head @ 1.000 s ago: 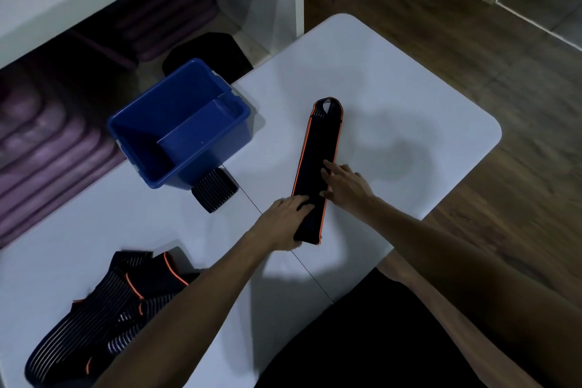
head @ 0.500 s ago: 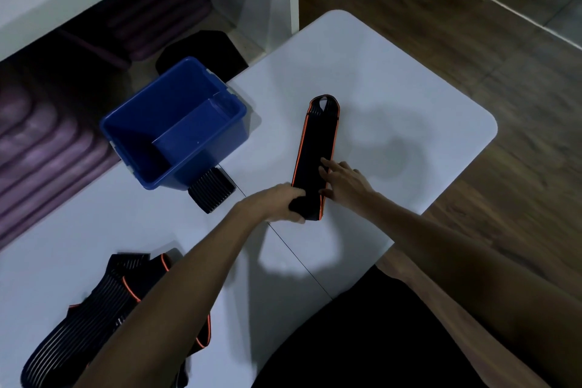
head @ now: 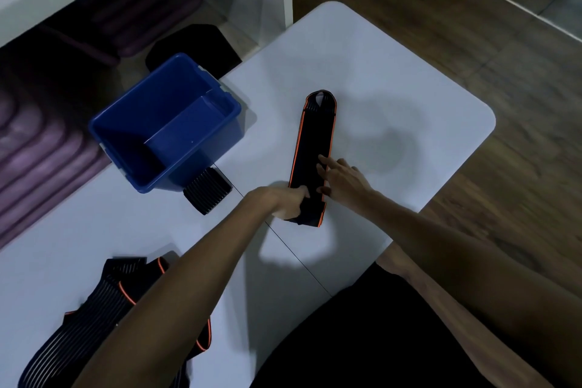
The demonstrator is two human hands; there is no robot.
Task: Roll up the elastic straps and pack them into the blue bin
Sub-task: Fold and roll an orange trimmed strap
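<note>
The near end of one strap (head: 310, 161) is pinched by the left hand (head: 285, 200) and pressed flat by the open right hand (head: 341, 179), rolling barely begun, the blue bin (head: 126, 123) seemingly empty, a pile of straps (head: 94, 318) left.

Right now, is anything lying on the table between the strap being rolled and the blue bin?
Nothing visible. Bare table separates the strap from the bin; a rolled strap sits at the bin's near corner, off that line.

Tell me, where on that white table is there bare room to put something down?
The widest bare patch lies right of the flat strap, out to the table's rounded far corner. A smaller one sits between the blue bin and the heap of straps. It is crowded near both hands and around the rolled strap against the bin.
</note>
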